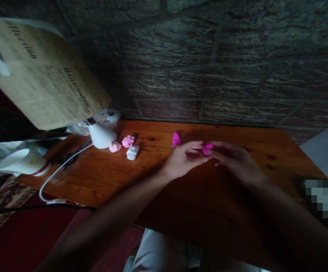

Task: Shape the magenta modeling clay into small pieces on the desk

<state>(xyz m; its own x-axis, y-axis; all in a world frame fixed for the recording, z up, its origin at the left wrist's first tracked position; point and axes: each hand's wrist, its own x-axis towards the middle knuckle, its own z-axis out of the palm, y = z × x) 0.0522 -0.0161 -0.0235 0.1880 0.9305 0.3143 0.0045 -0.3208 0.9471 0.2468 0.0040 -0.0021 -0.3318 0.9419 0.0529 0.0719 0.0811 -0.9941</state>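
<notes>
Above the wooden table, the fingertips of my left hand (183, 158) and my right hand (234, 158) meet around a small bright pink lump (208, 148). It looks like modelling clay. My right thumb and fingers pinch it, and my left fingers press in from the other side. Just beyond my left hand is another bright pink piece (176, 139), its lower part hidden by the hand. Farther left lie a pink crumpled lump (128, 141), a paler peach-pink one (115, 146) and a white one (132, 152).
A lamp with a white base (103, 136) and a brown paper shade (47, 75) stands on the table (152, 185) at the left. Its white cable (53, 173) runs over the table. A whitish cup (22, 161) lies near the left edge. A stone-patterned wall (186, 68) rises behind.
</notes>
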